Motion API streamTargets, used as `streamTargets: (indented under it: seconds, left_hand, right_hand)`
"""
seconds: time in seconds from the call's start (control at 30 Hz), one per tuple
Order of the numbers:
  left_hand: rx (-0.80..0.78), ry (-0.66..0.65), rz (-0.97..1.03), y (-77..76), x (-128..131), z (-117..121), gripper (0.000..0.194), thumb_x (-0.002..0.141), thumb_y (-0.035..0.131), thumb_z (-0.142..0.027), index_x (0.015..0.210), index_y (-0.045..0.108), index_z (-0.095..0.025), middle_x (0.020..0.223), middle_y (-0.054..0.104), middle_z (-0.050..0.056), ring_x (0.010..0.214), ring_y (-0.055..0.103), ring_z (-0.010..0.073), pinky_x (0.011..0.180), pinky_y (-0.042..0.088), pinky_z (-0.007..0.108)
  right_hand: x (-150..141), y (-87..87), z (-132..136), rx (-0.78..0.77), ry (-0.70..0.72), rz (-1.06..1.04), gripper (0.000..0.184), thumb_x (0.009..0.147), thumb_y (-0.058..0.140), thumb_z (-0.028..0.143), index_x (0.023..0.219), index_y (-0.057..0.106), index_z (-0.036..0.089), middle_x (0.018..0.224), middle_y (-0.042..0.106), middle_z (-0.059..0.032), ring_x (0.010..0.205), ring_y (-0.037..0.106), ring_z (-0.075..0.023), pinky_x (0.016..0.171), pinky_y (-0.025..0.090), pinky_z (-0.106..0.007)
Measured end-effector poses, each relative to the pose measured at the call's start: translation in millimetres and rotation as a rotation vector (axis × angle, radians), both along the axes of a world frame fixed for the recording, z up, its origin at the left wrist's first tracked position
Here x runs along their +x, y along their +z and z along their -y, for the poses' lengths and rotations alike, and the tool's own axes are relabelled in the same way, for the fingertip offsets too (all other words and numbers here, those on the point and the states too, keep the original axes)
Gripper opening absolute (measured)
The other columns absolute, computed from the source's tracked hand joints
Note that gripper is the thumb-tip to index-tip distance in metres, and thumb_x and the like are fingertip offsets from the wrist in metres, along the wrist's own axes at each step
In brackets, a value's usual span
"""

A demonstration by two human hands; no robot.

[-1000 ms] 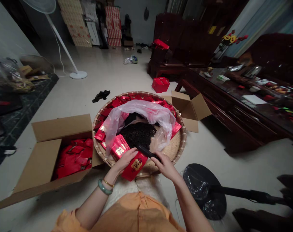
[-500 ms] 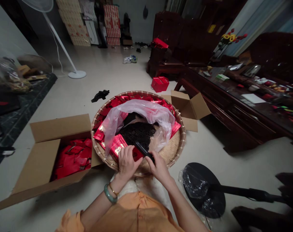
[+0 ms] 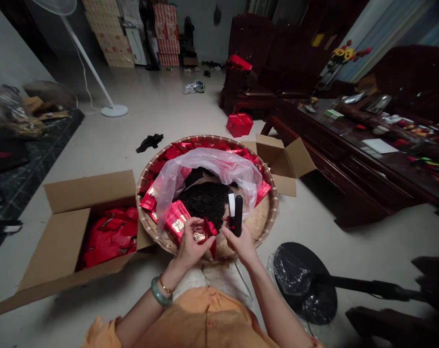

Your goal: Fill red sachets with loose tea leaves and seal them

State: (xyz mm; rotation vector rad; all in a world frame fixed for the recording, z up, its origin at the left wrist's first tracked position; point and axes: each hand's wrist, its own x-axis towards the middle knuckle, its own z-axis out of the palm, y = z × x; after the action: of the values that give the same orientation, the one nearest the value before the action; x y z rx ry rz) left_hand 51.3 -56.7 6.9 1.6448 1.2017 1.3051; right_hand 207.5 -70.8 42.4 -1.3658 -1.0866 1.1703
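Note:
My left hand (image 3: 192, 246) pinches a small red packet (image 3: 211, 234) with gold print, held over the near side of a round woven bamboo tray (image 3: 257, 237). In my right hand (image 3: 241, 241) is a black handheld bag sealer (image 3: 238, 215); its two arms stand apart, one with a white inner face. The sealer is just to the right of the packet, not touching it. Beyond both hands lies a heap of dark dried leaves, like tea (image 3: 205, 200), in an open clear plastic bag (image 3: 212, 159). A red printed box (image 3: 177, 220) stands left of my left hand.
An open carton (image 3: 65, 241) of red packets (image 3: 110, 237) stands at the left. Another open carton (image 3: 288, 159) is behind the tray, right. A black round base with a pole (image 3: 302, 290) lies near right. A dark wooden table (image 3: 349, 164) borders the right side.
The sealer has come away from the red packet and swung upright, its arms now apart. The packet has tipped up in my left hand.

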Motion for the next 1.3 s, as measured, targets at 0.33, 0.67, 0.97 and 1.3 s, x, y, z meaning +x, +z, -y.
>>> streamTargets:
  seconds: [0.33, 0.67, 0.97, 1.3]
  left_hand:
    - [0.094, -0.132, -0.047, 24.5, -4, 3, 0.008, 0.082, 0.053, -0.022, 0.080, 0.060, -0.018, 0.097, 0.060, 0.008, 0.092, 0.059, 0.0186, 0.081, 0.048, 0.033]
    - [0.118, -0.062, -0.103, 32.1, 5, 9, 0.012, 0.084, 0.051, -0.018, 0.075, 0.059, -0.017, 0.099, 0.060, 0.009, 0.094, 0.058, 0.0188, 0.081, 0.048, 0.033]
    - [0.120, -0.043, -0.078, 31.0, 9, 14, 0.011, 0.085, 0.048, -0.018, 0.079, 0.057, -0.018, 0.104, 0.061, 0.009, 0.099, 0.058, 0.0196, 0.087, 0.047, 0.036]
    - [0.279, 0.039, -0.319, 38.7, 5, 6, 0.007, 0.083, 0.053, -0.018, 0.083, 0.060, -0.019, 0.092, 0.062, 0.007, 0.089, 0.056, 0.0199, 0.081, 0.046, 0.038]
  right_hand:
    - [-14, 10.7, -1, 0.018, 0.065, 0.070, 0.026, 0.067, 0.066, 0.041, 0.069, 0.058, 0.016, 0.052, 0.051, 0.0029, 0.046, 0.044, -0.0100, 0.044, 0.036, -0.021]
    - [-21, -0.1, 7, 0.099, -0.044, 0.167, 0.015, 0.067, 0.061, 0.028, 0.060, 0.053, 0.018, 0.053, 0.049, 0.0026, 0.049, 0.044, -0.0105, 0.045, 0.037, -0.021]
    - [-28, -1.5, 10, 0.051, -0.175, 0.028, 0.019, 0.069, 0.060, 0.033, 0.063, 0.050, 0.017, 0.052, 0.045, 0.0045, 0.047, 0.042, -0.0086, 0.045, 0.035, -0.021]
    - [-23, -6.7, 11, 0.054, -0.097, -0.001, 0.017, 0.071, 0.061, 0.032, 0.069, 0.060, 0.015, 0.056, 0.052, 0.0024, 0.049, 0.045, -0.0094, 0.047, 0.037, -0.021]
